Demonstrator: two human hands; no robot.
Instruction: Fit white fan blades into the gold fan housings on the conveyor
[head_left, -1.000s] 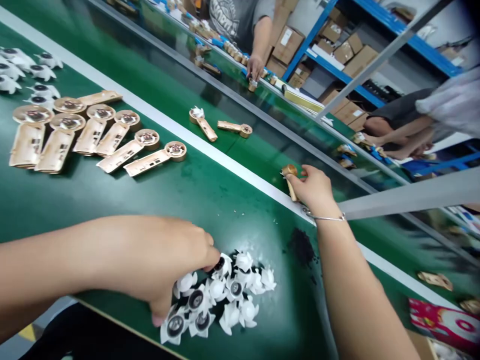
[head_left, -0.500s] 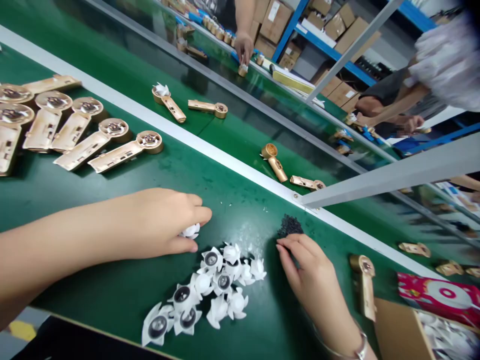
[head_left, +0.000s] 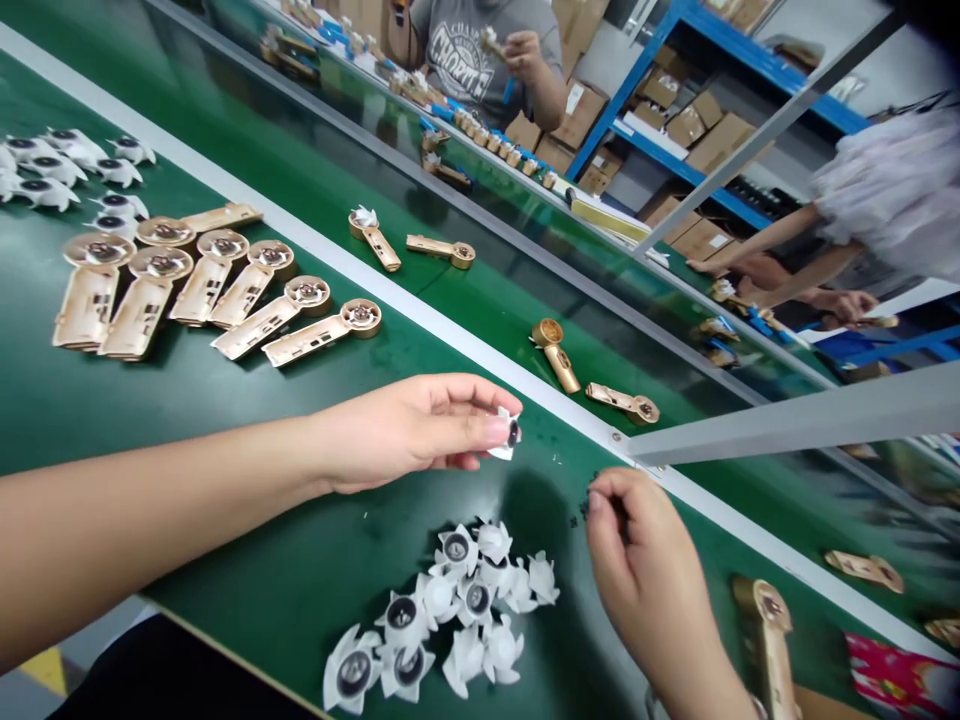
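Observation:
A white fan blade wheel [head_left: 506,450] with a dark hub is pinched between the thumb and fingers of my left hand [head_left: 409,430], held above the green table. My right hand [head_left: 656,560] is closed, thumb against curled fingertips, beside small black pieces [head_left: 585,505] that it mostly covers. Whatever lies between those fingertips is hidden. Below and between both hands sits a loose group of white fan blade wheels [head_left: 439,598], some with their dark hubs facing up.
Gold fan housings [head_left: 259,310] lie at the left, with more white fan wheels [head_left: 56,165] behind them. Several housings [head_left: 556,360] rest on the green belt beyond the white rail [head_left: 465,350]. A grey post [head_left: 795,425] slants across the right. Co-workers sit opposite.
My left hand has moved right and lifted, turning so the fan wheel in it shows. My right hand has curled its fingers at the black pieces. The camera view has shifted left.

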